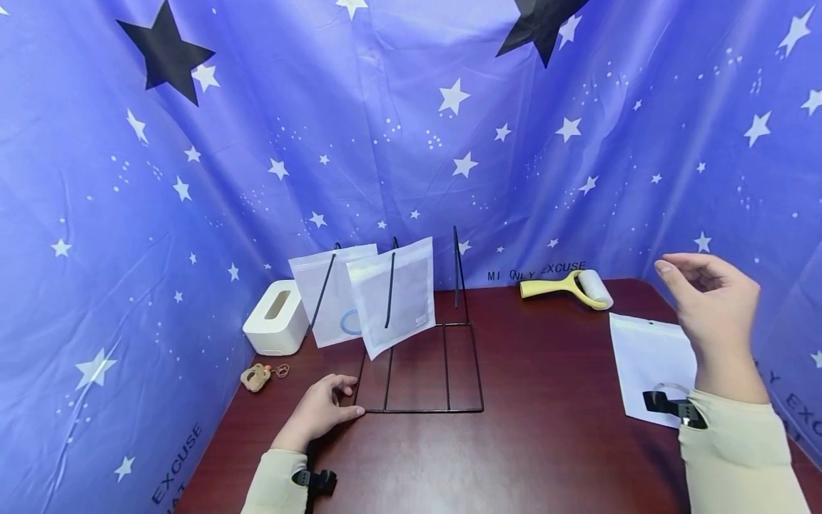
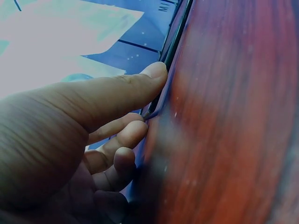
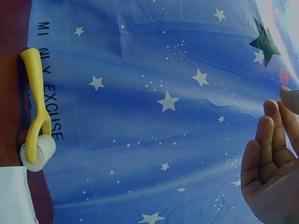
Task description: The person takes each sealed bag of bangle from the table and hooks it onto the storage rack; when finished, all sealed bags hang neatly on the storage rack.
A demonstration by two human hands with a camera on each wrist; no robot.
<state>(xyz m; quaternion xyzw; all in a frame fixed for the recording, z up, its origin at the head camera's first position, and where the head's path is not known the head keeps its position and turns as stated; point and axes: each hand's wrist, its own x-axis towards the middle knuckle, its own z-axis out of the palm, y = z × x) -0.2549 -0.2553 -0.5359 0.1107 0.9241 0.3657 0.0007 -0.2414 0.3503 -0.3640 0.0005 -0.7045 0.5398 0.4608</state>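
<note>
A black wire rack [image 1: 447, 368] stands on the table. Two white zip bags hang on its upright hooks: a front bag [image 1: 401, 303] and a rear bag [image 1: 321, 296] with a blue ring showing low down. At the rack's near left corner my left hand [image 1: 319, 408] holds the wire between thumb and fingers; the left wrist view shows the thumb [image 2: 152, 73] against the bar. Raised above the table's right side, my right hand [image 1: 722, 307] holds nothing, its fingers loosely bent. Below it lies another white bag [image 1: 645, 357] with a ring in it, partly hidden by the wrist.
Behind the right bag lies a yellow-handled lint roller [image 1: 559, 285]. A white tissue box [image 1: 276, 321] stands left of the rack, with a small tan trinket [image 1: 255, 378] before it. Star-printed blue cloth [image 1: 411, 143] walls in the dark red table [image 1: 514, 457].
</note>
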